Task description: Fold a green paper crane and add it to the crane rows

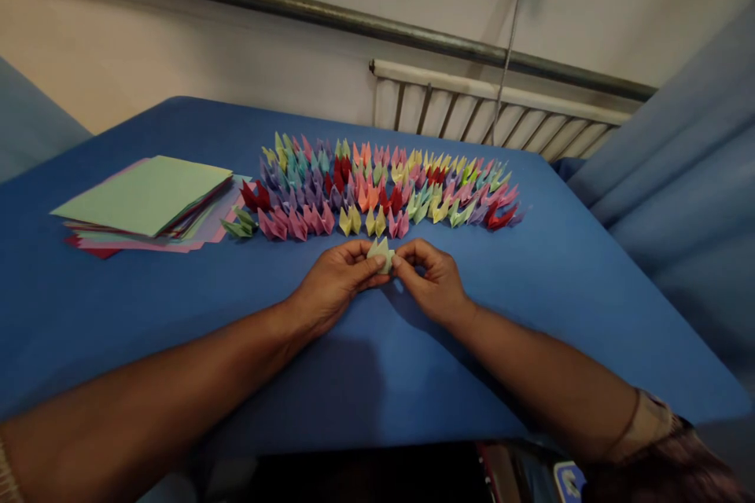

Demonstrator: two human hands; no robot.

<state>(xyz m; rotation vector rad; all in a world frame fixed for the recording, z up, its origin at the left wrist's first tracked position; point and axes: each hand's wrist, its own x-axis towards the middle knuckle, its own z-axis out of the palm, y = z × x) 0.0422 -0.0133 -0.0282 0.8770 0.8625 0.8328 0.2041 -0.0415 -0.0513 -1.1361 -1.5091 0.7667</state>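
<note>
A small pale green folded paper piece (381, 253) is held up between both hands, over the near middle of the blue table. My left hand (337, 275) pinches it from the left, thumb across its front. On its right edge, my right hand (433, 277) grips it between thumb and fingertips. Part of the paper is hidden behind the fingers. Just beyond the hands stand rows of folded paper cranes (369, 192) in pink, yellow, purple, red, green and blue. One dark green crane (239, 225) sits at the left end of the front row.
A stack of coloured paper sheets (147, 192), light green on top, lies at the left on the blue table (283, 393). Behind the table are a radiator (460, 106) and a horizontal pipe (283, 4) along the wall. A blue curtain (696, 165) hangs at the right.
</note>
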